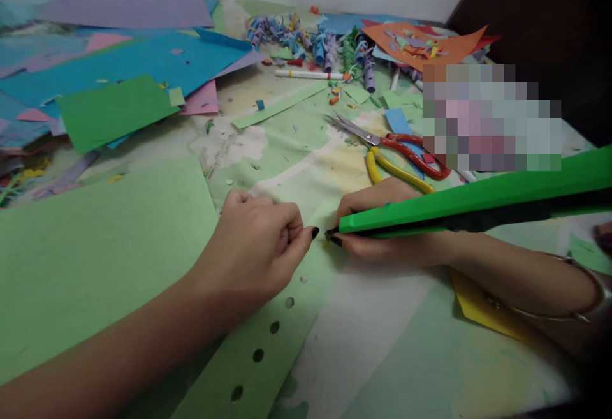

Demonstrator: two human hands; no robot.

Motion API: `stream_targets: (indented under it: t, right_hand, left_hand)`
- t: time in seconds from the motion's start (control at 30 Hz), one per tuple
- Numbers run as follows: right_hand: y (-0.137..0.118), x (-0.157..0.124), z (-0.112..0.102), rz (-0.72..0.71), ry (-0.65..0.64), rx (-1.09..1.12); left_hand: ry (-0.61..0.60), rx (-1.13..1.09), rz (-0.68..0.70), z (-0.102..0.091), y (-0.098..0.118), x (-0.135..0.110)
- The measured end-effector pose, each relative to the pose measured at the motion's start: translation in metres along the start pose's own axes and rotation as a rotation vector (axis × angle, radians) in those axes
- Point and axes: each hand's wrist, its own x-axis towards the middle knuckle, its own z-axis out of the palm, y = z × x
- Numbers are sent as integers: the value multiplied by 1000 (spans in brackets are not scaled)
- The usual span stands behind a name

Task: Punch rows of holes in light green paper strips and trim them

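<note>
A pale green paper strip [280, 358] with a row of cut holes runs up between my hands. My left hand [268, 237] rests on it with curled fingers, thumb tip reaching toward the right hand; it seems to hold the strip down. In my right hand [382, 243] is a long green utility knife [459, 202], gripped low near its short dark tip. The tip meets the strip close to my left thumb, over a small yellowish mark. The knife's body hides part of the right hand's fingers.
Red-handled scissors [368, 135] and a yellow-handled tool [401, 173] lie beyond my right hand. Curled paper pieces [315, 43] and an orange sheet with scraps [425, 55] sit further back. Blue sheets [143, 65] and a large light green sheet [105, 259] lie left.
</note>
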Motion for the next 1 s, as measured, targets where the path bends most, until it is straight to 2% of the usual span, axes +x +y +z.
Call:
stream_targets:
  t: [0.2, 0.33, 0.47, 0.57, 0.67, 0.77, 0.87, 1.0]
  right_hand:
    - [-3, 0, 0, 33, -16, -15]
    - [-8, 1, -2, 66, -26, -4]
    - [-8, 2, -6, 108, -66, 45]
    - [-4, 3, -8, 78, -87, 89]
    - [-2, 2, -6, 44, -74, 72]
    - [-3, 1, -2, 17, -5, -6]
    - [-2, 0, 1, 21, 39, -79]
    - [-1, -2, 2, -19, 39, -52]
  left_hand:
    - [8, -10, -19, 1, 0, -1]
    - [101, -16, -17, 5, 9, -10]
    - [110, 2, 86, 7, 13, -18]
    - [118, -20, 144, 2, 4, -15]
    - [76, -36, 249, -2, -9, -9]
    - [-11, 39, 342, -4, -15, -9]
    - [-63, 134, 340, -5, -15, -12]
    - [-38, 150, 334, -4, -14, -13]
